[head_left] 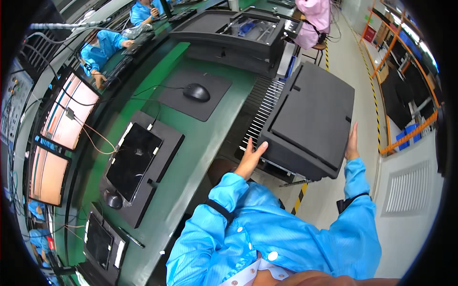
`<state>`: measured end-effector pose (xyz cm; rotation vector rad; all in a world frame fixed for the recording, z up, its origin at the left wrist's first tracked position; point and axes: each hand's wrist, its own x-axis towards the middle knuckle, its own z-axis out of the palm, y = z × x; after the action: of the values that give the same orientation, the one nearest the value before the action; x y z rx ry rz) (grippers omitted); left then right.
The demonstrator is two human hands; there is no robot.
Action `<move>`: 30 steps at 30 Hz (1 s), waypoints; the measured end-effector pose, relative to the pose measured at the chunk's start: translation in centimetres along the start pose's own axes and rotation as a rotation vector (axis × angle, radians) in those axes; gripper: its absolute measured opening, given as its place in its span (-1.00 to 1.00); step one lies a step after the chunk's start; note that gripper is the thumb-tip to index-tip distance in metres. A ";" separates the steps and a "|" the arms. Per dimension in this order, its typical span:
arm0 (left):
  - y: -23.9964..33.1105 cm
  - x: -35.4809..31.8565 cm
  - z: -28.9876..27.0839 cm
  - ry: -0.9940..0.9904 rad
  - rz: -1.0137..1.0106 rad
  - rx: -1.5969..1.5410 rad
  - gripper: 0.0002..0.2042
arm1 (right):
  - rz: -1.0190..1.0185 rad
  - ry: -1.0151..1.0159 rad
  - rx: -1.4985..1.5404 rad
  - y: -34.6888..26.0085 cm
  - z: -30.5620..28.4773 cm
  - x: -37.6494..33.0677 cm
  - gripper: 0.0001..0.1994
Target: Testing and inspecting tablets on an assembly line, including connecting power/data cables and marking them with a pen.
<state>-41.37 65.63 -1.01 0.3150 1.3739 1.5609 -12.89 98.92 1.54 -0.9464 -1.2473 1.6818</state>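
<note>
A large black foam tray (315,112), with a flat top and thick sides, is between my hands. My left hand (251,158) grips its near left corner, thumb and fingers spread on the edge. On the opposite side my right hand (352,143) presses against its right edge, with the fingers partly hidden. The tray lies over the right part of a roller conveyor (264,102) beside the green bench; I cannot tell whether it rests on the rollers or is lifted. Both forearms are in blue sleeves with dark wrist bands.
On the green bench (191,155) lie a tablet-like panel (134,159) on black foam, a black mouse (196,92) on a mat, and a pen (131,238). Two monitors (70,112) stand left. Another foam tray (253,35) is ahead. Co-workers sit beyond; an orange rack (396,35) stands right.
</note>
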 end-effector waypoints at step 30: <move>0.1 3.8 1.6 -0.065 -0.067 0.169 0.24 | -0.116 0.034 0.089 1.1 3.1 6.5 -0.29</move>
<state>-42.03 69.59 -1.87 0.4150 1.4545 1.3716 -18.43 103.59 0.54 -0.8298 -1.1724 1.6102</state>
